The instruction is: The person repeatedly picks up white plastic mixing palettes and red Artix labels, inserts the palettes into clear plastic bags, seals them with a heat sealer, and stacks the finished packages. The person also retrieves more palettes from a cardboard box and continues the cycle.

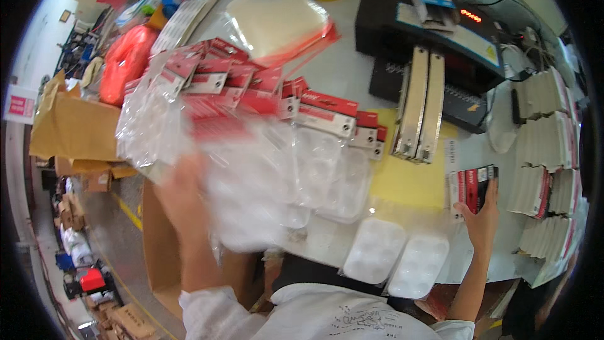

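Carton (165, 245), open, below and left of the left fingers. Left hand (179, 192) blurred, at the near-left side of the packs; cannot tell whether its fingers are wide, narrow or closed on a pack. Packs (327, 113), red-topped with clear, bulged fronts, lie overlapped in a loose heap from just beside those fingers rightward across the worktop (330, 237). Their film looks slippery; I'd slow the left fingers here and take a pack by its stiff red top, so the neighbours don't slide.

Between the two hands, nearer the person: two white trays (374, 249), side by side at the worktop's edge. A light touch there, I judge, or they could tip off. Beyond them a yellow sheet (406, 179), then two long pale strips (431, 107), up and left of the right fingers.

Right hand (481, 217): fingers closed round red-and-black cards (472, 189), thumb on the near left edge, other fingers along the right. How many, can't tell. Best to square the edges and grip lightly, lest corners bend. Card stacks (535, 141) just right of these fingers; keep the knuckles clear of them.
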The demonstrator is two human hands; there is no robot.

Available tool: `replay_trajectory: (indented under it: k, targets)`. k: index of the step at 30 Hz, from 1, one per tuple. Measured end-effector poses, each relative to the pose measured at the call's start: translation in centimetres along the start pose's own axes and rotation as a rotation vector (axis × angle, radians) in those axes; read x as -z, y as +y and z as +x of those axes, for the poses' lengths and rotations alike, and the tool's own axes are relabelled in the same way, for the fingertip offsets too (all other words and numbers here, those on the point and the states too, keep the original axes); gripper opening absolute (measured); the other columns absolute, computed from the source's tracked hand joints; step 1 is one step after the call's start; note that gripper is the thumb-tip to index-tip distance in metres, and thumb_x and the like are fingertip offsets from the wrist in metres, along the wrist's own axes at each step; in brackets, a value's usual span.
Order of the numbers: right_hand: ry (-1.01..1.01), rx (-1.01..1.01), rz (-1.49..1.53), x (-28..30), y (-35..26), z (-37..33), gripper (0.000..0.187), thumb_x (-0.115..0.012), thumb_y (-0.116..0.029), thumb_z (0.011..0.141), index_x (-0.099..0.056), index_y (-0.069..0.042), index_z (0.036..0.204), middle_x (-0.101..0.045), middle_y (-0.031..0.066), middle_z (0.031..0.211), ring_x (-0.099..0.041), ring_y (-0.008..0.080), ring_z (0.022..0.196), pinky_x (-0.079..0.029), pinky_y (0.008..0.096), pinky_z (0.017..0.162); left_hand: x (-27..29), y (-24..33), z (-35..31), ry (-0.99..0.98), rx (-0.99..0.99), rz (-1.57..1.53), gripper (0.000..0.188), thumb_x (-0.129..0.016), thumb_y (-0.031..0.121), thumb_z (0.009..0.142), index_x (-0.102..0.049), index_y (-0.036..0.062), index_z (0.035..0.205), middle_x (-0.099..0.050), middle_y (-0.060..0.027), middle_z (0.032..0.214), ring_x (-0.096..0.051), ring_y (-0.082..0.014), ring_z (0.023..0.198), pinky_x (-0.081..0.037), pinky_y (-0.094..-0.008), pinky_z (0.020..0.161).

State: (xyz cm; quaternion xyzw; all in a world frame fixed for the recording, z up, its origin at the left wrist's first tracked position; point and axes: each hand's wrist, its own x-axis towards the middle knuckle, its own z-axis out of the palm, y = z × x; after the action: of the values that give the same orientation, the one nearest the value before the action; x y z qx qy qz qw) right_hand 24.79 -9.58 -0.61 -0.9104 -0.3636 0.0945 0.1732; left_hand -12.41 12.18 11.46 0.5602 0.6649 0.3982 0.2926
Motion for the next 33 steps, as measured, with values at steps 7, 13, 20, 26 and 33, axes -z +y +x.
replay_trajectory:
  k: [7,13,20,26,33]
  targets:
    - [0.132,0.003,0.005,-2.5,1.3,-0.6,0.097,-0.082,-0.030,0.060,-0.032,0.004,0.136,-0.041,0.0237,0.136,-0.038,0.0351,0.127,-0.028,0.0403,0.102,-1.3,1.8,2.1,0.226,-0.637,0.648,0.043,-0.070,0.020,0.075,-0.051,0.0000,0.107,-0.050,-0.0168,0.111,-0.047,-0.0334,0.102,-0.036,-0.0416,0.090]
    - [0.168,-0.155,0.131,-1.2,0.5,-0.8,0.072,-0.081,-0.021,0.062,-0.049,-0.001,0.123,-0.063,0.0140,0.103,-0.060,0.0286,0.087,-0.044,0.0332,0.081,-11.1,-6.4,-13.3,-0.778,-0.536,0.257,0.033,-0.074,0.028,0.073,-0.055,0.0051,0.087,-0.049,-0.0116,0.092,-0.050,-0.0283,0.084,-0.043,-0.0364,0.066]
    - [0.169,-0.134,0.244,-0.1,-1.6,-0.6,0.055,-0.079,-0.017,0.065,-0.056,-0.003,0.114,-0.067,0.0078,0.086,-0.063,0.0180,0.081,-0.048,0.0316,0.074,-12.1,-5.2,-13.3,-0.652,-0.648,0.366,0.023,-0.070,0.016,0.077,-0.053,0.0037,0.085,-0.049,-0.0099,0.091,-0.052,-0.0254,0.079,-0.043,-0.0342,0.063]
    - [-0.268,0.170,0.877,6.7,-7.8,-2.1,0.050,-0.078,-0.018,0.069,-0.057,0.003,0.110,-0.066,0.0100,0.095,-0.061,0.0112,0.088,-0.049,0.0294,0.078,-10.7,-5.0,-13.6,-0.713,-0.387,-0.111,0.016,-0.066,0.008,0.082,-0.052,0.0025,0.089,-0.058,-0.0066,0.082,-0.054,-0.0166,0.070,-0.044,-0.0277,0.064]
    - [-0.735,0.148,0.586,3.7,-12.1,0.0,0.036,-0.078,-0.012,0.071,-0.062,0.003,0.098,-0.064,0.0039,0.079,-0.053,0.0052,0.068,-0.045,0.0208,0.062,-10.7,-3.8,-13.0,-0.871,0.231,-0.542,0.010,-0.053,0.006,0.092,-0.056,-0.0023,0.096,-0.069,-0.0092,0.089,-0.062,-0.0094,0.072,-0.047,-0.0205,0.063]
